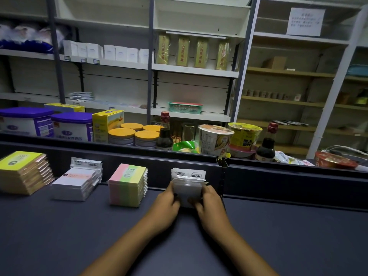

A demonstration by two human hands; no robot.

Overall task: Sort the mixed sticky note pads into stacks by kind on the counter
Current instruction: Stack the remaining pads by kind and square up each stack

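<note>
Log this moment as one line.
left hand: grips white pad stack | right hand: grips same | three stacks left

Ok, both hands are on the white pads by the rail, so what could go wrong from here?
1. The white pads sit in slippery-looking clear wrappers; squeezed between the left hand and right hand, the stack may fan out or slide.
2. The pastel stack stands close by the left hand; a sideways nudge could topple it.
3. The white stack to the left already leans, so it may slump.
</note>
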